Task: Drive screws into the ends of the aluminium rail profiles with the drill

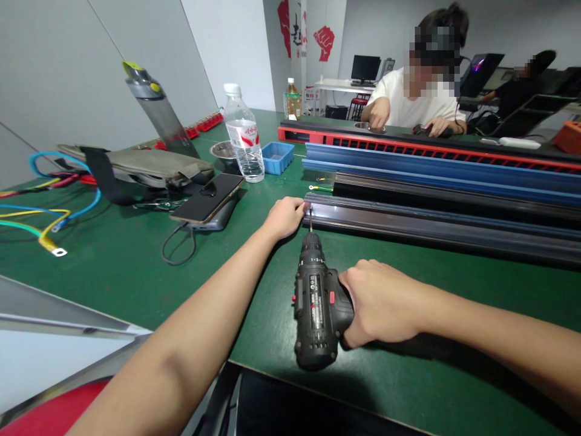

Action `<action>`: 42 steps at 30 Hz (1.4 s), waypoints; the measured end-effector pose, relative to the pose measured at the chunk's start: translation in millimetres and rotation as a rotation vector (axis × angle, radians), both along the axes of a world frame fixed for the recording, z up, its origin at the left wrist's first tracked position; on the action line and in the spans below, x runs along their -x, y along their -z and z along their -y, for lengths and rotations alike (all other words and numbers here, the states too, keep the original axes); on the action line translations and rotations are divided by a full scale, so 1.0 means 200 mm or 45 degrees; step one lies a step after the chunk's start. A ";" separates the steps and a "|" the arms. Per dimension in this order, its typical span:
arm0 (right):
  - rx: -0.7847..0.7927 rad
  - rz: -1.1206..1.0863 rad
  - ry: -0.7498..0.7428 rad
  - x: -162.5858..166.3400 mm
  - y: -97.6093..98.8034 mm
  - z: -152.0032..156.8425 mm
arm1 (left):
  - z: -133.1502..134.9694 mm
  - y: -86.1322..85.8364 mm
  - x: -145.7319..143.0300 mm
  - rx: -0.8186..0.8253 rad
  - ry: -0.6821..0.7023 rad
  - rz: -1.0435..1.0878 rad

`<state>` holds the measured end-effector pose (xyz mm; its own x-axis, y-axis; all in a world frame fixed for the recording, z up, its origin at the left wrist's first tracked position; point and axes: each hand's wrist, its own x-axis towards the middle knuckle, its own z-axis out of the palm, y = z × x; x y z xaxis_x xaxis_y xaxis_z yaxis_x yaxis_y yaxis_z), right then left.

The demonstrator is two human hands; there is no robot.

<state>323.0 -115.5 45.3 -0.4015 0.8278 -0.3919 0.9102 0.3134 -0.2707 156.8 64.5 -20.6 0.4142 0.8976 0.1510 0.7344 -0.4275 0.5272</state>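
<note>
My right hand [379, 303] is wrapped round the grip of a black cordless drill [316, 303], which lies on its side just above the green table. Its bit [311, 221] reaches the left end of a long dark metal rail [436, 229], lit by a bright spot there. Pinched on that same rail end, beside the bit tip, is my left hand [287, 216]. Whether a screw sits at the tip is too small to tell. Behind lie a black rail [445, 197] with a ring-terminal wire [322, 188] at its end, and a blue rail [436, 166].
A red slotted strip [408, 142] crosses farther back, with a person [417, 97] working behind it. To the left are a phone [209, 197] on a power bank, a pouch [136, 166], a water bottle [245, 139], a blue tray [278, 158], a grey bottle [158, 109] and cables [49, 230].
</note>
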 end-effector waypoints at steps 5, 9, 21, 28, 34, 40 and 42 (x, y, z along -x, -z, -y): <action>-0.006 0.027 -0.005 0.00 0.00 0.00 | 0.00 0.00 0.00 -0.004 0.001 -0.002; 0.011 0.024 -0.008 0.01 0.00 -0.01 | 0.00 0.00 0.00 -0.007 0.000 0.001; -0.005 0.007 -0.013 0.00 0.00 0.00 | -0.01 0.00 0.00 0.007 0.012 0.021; 0.017 0.008 -0.007 0.00 0.00 -0.01 | 0.00 0.00 0.00 -0.007 -0.011 -0.002; 0.011 -0.001 -0.008 0.00 0.00 -0.01 | 0.00 0.00 0.00 0.013 -0.014 0.022; 0.004 -0.012 -0.005 0.00 0.00 -0.01 | 0.00 0.00 0.00 0.014 -0.027 -0.002; -0.005 -0.018 -0.002 0.00 0.00 -0.01 | -0.01 0.00 0.00 0.015 -0.015 0.015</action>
<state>322.9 -114.3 44.6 -0.4085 0.8284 -0.3833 0.9058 0.3161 -0.2822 157.1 65.7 -21.1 0.4017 0.9042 0.1453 0.7330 -0.4126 0.5408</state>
